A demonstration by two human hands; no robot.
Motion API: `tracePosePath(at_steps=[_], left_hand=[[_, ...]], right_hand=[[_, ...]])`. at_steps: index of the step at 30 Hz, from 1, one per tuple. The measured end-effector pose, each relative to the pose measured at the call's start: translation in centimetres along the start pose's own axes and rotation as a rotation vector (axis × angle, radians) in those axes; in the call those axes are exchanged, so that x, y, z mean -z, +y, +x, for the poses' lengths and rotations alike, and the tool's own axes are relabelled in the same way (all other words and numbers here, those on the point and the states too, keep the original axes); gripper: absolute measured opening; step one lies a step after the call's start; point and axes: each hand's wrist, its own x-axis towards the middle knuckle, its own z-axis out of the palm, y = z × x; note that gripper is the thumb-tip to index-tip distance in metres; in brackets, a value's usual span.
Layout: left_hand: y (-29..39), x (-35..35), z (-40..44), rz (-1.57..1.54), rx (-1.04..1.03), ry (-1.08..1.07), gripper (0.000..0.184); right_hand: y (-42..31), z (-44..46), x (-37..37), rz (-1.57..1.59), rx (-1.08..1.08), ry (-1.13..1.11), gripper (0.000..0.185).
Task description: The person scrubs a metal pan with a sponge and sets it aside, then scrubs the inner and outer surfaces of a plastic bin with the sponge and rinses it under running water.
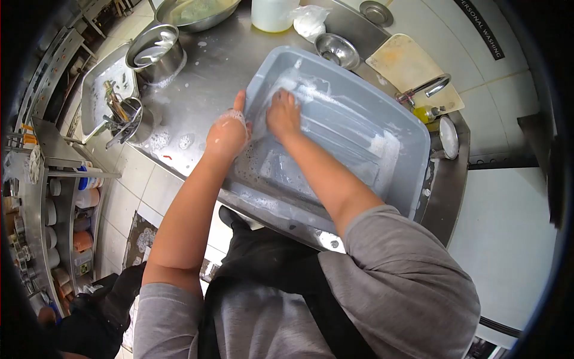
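A large grey plastic tub (406, 128) with suds and a little water inside lies tilted on the steel counter (209, 66). My left hand (229, 133), covered in foam, grips the tub's left rim, its thumb pointing up outside the wall. Inside the tub, near the upper left corner, my right hand (283, 116) presses down on the soapy bottom with its fingers curled. Whatever may be under those fingers is hidden.
Left on the counter stand a steel pot (156, 70) and a container of utensils (143, 122). Behind are a large bowl (206, 21), a white bucket (272, 15) and a small steel bowl (338, 49). A faucet (421, 91) and cutting board (394, 57) are at right.
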Motion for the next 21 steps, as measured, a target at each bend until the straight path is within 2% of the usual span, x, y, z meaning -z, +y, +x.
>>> tracePosePath(at_steps=[2, 3, 5, 8, 11, 12, 15, 19, 20, 21], left_hand=[[0.2, 0.2, 0.1, 0.080, 0.021, -0.029, 0.075], [0.2, 0.4, 0.1, 0.085, 0.012, -0.028, 0.075], [0.3, 0.4, 0.2, 0.080, 0.062, -0.051, 0.075], [0.2, 0.1, 0.0, 0.083, 0.020, -0.017, 0.073], [-0.1, -0.1, 0.3, 0.035, -0.011, -0.008, 0.071], [0.0, 0.0, 0.4, 0.032, -0.027, -0.013, 0.071], [0.6, 0.4, 0.4, 0.027, 0.042, -0.055, 0.071], [0.9, 0.4, 0.6, -0.002, 0.042, -0.032, 0.072], [1.0, 0.5, 0.7, 0.017, 0.071, -0.031, 0.072], [0.9, 0.5, 0.7, 0.016, 0.074, -0.033, 0.072]], right_hand=[[1.3, 3.4, 0.6, 0.100, -0.139, -0.048, 0.039], [1.6, 3.2, -0.4, 0.044, -0.078, 0.052, 0.039], [1.2, 0.9, -1.3, 0.009, -0.028, 0.064, 0.037], [0.8, -1.1, -0.2, 0.021, 0.034, 0.082, 0.037], [3.2, 3.2, 2.5, -0.063, -0.028, -0.201, 0.045], [4.4, 2.7, 2.6, -0.070, -0.043, -0.195, 0.045], [11.2, -1.8, 2.7, -0.191, -0.069, -0.046, 0.048], [23.1, -9.1, 7.3, -0.442, -0.293, -0.042, 0.049], [25.0, -9.8, 8.3, -0.505, -0.382, -0.057, 0.049], [25.9, -9.8, 8.9, -0.506, -0.380, -0.060, 0.049]])
